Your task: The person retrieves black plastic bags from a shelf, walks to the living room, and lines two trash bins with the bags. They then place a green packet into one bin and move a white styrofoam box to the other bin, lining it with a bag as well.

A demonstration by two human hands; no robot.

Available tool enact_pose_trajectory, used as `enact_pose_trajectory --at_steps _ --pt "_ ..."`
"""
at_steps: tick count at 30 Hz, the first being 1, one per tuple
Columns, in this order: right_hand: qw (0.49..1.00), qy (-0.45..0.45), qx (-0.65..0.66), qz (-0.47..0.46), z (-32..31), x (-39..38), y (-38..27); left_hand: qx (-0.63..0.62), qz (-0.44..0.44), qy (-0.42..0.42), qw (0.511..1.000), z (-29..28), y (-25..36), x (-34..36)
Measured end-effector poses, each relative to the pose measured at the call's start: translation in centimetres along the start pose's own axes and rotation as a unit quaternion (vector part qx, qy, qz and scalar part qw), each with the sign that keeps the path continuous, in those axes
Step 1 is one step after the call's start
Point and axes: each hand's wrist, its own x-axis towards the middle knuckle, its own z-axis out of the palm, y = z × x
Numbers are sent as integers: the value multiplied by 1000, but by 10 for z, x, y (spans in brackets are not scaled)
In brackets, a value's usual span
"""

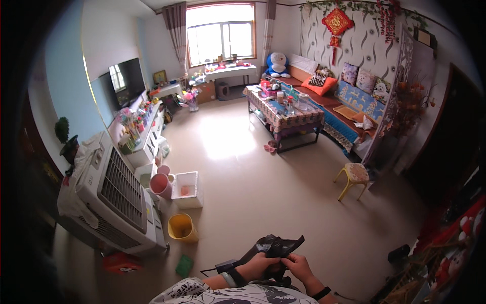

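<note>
A crumpled black plastic bag (276,246) is held up in front of my body, low in the head view. My left hand (259,264) is closed on its near left side, thumb pointing inward. Beside it, my right hand (298,266) pinches the bag's near right edge, and the two thumbs almost meet. Part of the bag hangs below my hands, and what it contains, if anything, cannot be seen. A small dark box with a black cable (226,266) shows beside my left wrist.
On the left, a yellow bin (183,228), a white foam box (187,190) and a pink bucket (161,186) stand near a large air cooler (121,190). A stool (356,174) is at right. Farther off are a cloth-covered table (298,120) and a sofa (331,104).
</note>
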Motion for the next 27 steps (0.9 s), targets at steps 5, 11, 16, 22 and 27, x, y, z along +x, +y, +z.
enact_pose_trajectory --at_steps 5,11,16,22,27 --pt "998 20 -48 -44 -35 37 -3 37 82 92 992 21 20 47" --pt "997 -1 2 -71 -55 59 -7 10 91 100 991 26 29 67" --pt "997 62 19 -46 -82 69 -11 76 83 43 993 26 41 89" --pt "962 216 153 -65 -127 62 -9 -33 145 87 985 23 80 121" --pt "938 269 217 -29 -156 59 -4 -149 241 38 958 5 109 131"
